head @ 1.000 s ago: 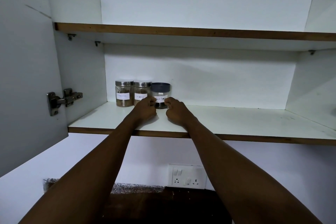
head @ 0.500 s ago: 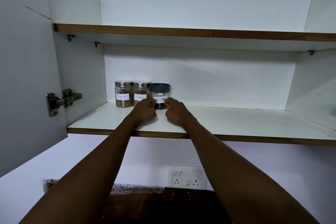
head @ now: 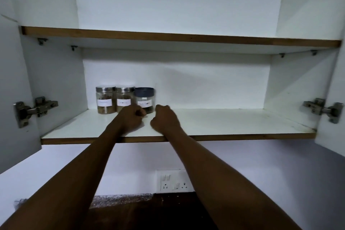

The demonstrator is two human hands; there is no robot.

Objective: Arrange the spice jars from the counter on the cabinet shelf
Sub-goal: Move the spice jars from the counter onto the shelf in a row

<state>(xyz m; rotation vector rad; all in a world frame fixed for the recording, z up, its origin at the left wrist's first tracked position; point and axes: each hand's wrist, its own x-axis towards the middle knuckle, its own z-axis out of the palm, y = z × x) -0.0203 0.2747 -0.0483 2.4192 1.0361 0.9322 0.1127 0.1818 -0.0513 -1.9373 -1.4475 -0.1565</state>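
Both the left hand (head: pixel 133 117) and the right hand (head: pixel 165 118) were curled loosely and held nothing. The clear plastic jar with the dark blue lid (head: pixel 144 100) stood just behind them, so a careless knuckle could push it against the neighbouring glass jar with the steel lid (head: pixel 124 99).

Dim, bluish light; wide-angle bowing at edges, hands slightly motion-blurred.
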